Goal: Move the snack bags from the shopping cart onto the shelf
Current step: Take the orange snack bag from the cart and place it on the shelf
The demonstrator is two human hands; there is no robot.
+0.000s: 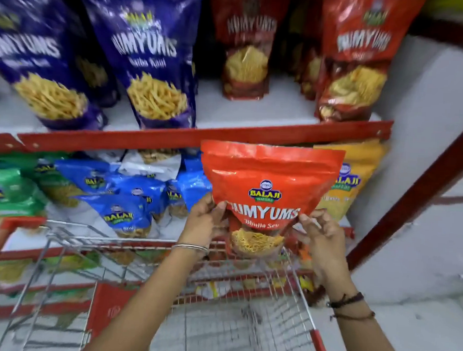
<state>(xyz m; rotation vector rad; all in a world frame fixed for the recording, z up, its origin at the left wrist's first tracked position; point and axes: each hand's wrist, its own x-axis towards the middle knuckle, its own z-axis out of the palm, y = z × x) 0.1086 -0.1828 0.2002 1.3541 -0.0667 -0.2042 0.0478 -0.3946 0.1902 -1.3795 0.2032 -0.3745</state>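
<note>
Nearest to me is the wire shopping cart (246,295), its mesh basket with red plastic corners spreading out below my forearms. A steel bangle (192,247) sits on my left wrist and dark thread bands (348,302) circle my right one.

Above the cart's far rim I hold up an orange-red Balaji Numyums Bhujia Sev bag (269,187), upright with its printed front facing me. My left hand (204,222) pinches its lower left edge, thumb on the front and fingers behind. My right hand (319,237) grips the lower right edge with the fingertips, the other fingers curled loosely. The bag's clear window of thin yellow sev hangs between my hands, and the bag is raised in front of the red shelf lip (200,136), not resting on anything.

Behind the bag, the lower shelf carries a yellow Balaji bag (357,181), partly covered by the one I hold. To its left lie light blue Balaji bags (122,213), tumbled and leaning on each other, with green bags (9,189) further left, cut off by the edge of view.

On the upper shelf stand two dark blue Numyums bags (150,60) showing yellow sticks, blurred and tilted. To their right stand red Numyums bags (357,61), with more of them behind in shadow. Their small print is too smeared to read. A red upright (409,204) slants past the white wall on the right.
</note>
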